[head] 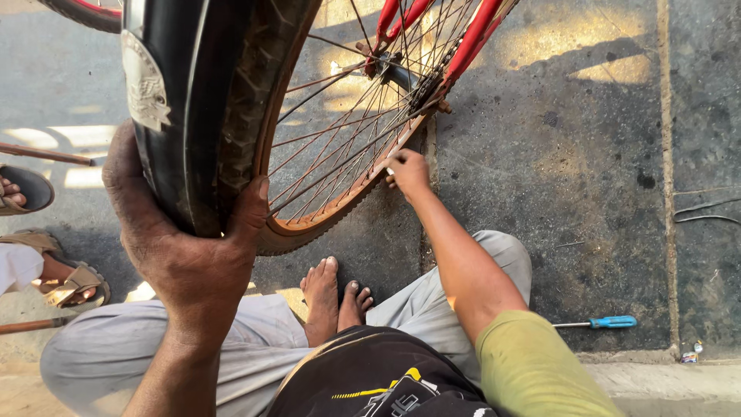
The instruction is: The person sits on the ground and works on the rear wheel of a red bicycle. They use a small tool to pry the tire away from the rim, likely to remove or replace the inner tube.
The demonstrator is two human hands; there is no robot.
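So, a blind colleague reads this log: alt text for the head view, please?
Seen from above, a crouching person's left hand grips a bicycle's black mudguard and tyre, while the right hand works at the orange rim. A blue-handled screwdriver lies on the pavement.

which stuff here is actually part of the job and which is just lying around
In the job:
- black rubber tyre and mudguard, gripped by the left hand
- rusty orange spoked wheel rim, where the right hand holds a small tool too hidden to identify

Lying about:
- blue-handled screwdriver on the pavement
- small scrap of litter
- another person's sandalled feet
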